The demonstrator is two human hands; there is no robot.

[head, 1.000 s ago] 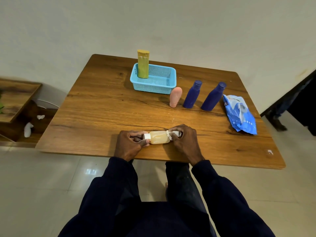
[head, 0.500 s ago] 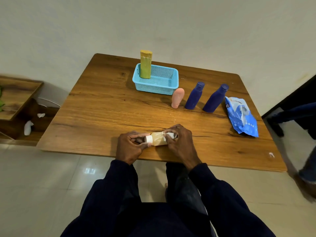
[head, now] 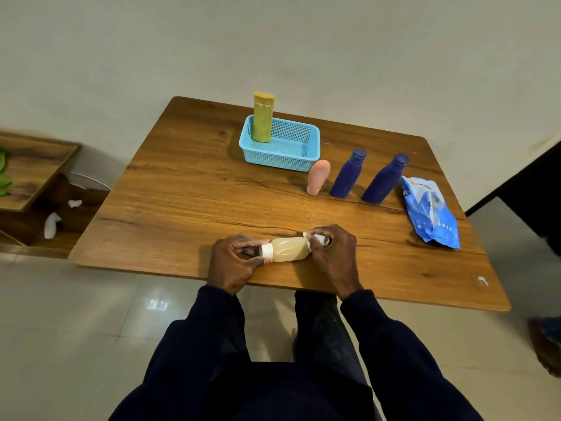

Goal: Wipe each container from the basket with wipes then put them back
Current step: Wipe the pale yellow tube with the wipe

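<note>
Gripping the capped end of the amber bottle (head: pixel 288 249), your left hand (head: pixel 232 262) steadies it sideways while your right hand (head: pixel 332 253) clutches a white wipe (head: pixel 312 238) against its base.

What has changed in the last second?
The right hand slid the wipe along the bottle toward the cap, then back to its base. The left hand kept its grip on the cap end; the basket stayed put.
</note>
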